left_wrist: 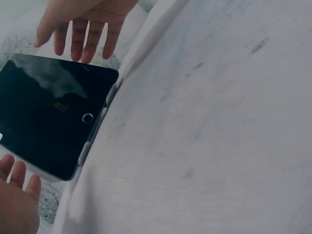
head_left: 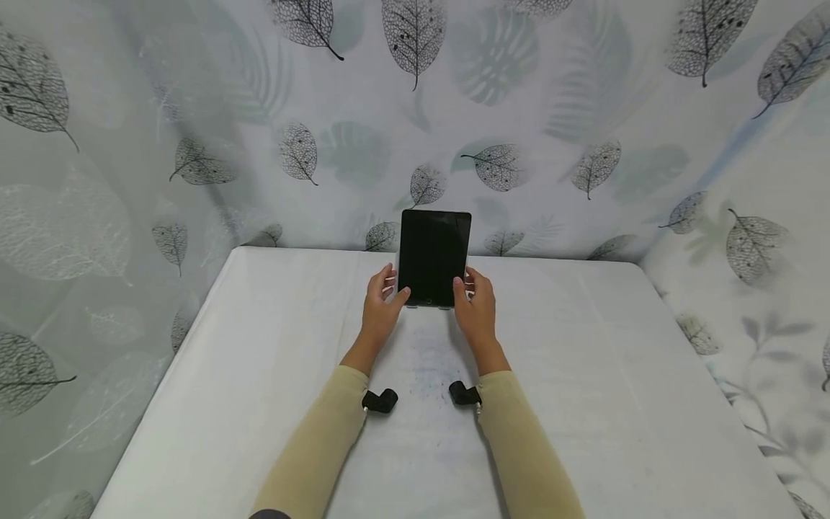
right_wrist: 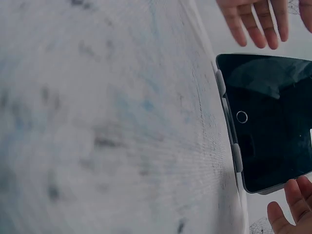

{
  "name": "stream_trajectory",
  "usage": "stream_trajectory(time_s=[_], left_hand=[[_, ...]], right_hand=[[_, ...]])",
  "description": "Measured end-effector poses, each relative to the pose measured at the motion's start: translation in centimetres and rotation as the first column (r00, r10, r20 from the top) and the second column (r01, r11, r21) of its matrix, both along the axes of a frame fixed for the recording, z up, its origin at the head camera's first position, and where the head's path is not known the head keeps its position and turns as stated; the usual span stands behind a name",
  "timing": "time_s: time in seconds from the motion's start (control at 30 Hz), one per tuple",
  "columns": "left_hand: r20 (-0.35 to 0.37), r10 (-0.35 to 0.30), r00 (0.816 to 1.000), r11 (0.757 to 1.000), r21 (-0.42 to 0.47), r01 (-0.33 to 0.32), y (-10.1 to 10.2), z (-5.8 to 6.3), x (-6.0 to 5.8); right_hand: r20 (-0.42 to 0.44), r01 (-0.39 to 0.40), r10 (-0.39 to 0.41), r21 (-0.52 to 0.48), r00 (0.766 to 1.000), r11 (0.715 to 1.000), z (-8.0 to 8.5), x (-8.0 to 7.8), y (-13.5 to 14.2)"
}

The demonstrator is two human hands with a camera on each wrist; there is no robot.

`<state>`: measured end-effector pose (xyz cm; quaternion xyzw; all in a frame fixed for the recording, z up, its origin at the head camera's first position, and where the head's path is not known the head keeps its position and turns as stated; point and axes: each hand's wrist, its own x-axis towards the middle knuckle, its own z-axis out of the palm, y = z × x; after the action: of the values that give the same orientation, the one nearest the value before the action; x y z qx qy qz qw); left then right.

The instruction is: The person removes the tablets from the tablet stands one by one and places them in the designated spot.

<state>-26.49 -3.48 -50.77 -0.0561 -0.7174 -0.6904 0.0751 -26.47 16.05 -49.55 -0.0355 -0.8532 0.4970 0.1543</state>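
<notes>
A black tablet (head_left: 433,256) with a round home button leans upright at the table's far side, its screen dark and facing me. Pale grey lips (right_wrist: 237,157) of a stand show along its lower edge; the rest of the stand is hidden behind it. My left hand (head_left: 381,308) is beside the tablet's left edge, fingers extended and spread. To the right of the tablet, my right hand (head_left: 476,308) holds a like pose, its straight fingers (left_wrist: 92,41) a little apart from the edge in the left wrist view. Neither hand is curled round the tablet.
A white cloth with faint bluish marks covers the table (head_left: 279,360). Leaf-patterned curtains (head_left: 363,144) rise behind the table and at both sides. Small black camera mounts (head_left: 380,401) sit at the inner sides of both sleeved wrists.
</notes>
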Motion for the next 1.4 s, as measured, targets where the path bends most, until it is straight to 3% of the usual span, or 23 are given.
stream_trajectory(time_s=[0.27, 0.43, 0.57, 0.7, 0.83, 0.9, 1.0, 1.1, 1.4], left_hand=[[0.022, 0.012, 1.0, 1.0, 0.001, -0.012, 0.8, -0.9, -0.1], [0.02, 0.04, 0.999, 0.997, -0.062, -0.039, 0.9, -1.7, -0.6], [-0.033, 0.088, 0.996, 0.987, -0.131, -0.092, 0.8, -2.3, -1.1], [-0.088, 0.157, 0.984, 0.963, -0.21, -0.172, 1.2, -2.9, -1.4], [-0.125, 0.218, 0.968, 0.914, -0.323, -0.247, 2.2, -2.8, -1.2], [-0.147, 0.246, 0.958, 0.888, -0.361, -0.283, 2.4, -2.6, -1.1], [-0.18, 0.276, 0.944, 0.872, -0.366, -0.325, 2.6, -2.5, -1.1], [-0.185, 0.278, 0.943, 0.872, -0.364, -0.329, 2.7, -2.6, -1.1], [-0.138, 0.253, 0.958, 0.903, -0.322, -0.284, 2.6, -3.2, -0.5]], right_hand=[[0.031, 0.03, -0.027, -0.092, 0.999, 0.995, -1.1, -0.5, 0.0], [0.085, 0.069, -0.052, -0.209, 0.995, 0.975, -2.2, -0.8, 0.1], [0.068, 0.078, -0.062, -0.256, 0.996, 0.964, -2.8, -1.1, 0.1], [0.043, 0.111, -0.104, -0.197, 0.994, 0.974, -3.2, -1.3, 0.0], [0.034, 0.165, -0.162, -0.113, 0.986, 0.98, -3.5, -1.2, 0.0], [0.034, 0.165, -0.162, -0.093, 0.986, 0.982, -3.6, -1.2, -0.1], [0.035, 0.148, -0.146, -0.076, 0.989, 0.986, -3.7, -1.3, -0.2], [0.03, 0.144, -0.142, -0.087, 0.989, 0.986, -3.8, -1.3, -0.2], [0.048, 0.128, -0.123, -0.128, 0.991, 0.983, -4.3, -0.8, 0.2]])
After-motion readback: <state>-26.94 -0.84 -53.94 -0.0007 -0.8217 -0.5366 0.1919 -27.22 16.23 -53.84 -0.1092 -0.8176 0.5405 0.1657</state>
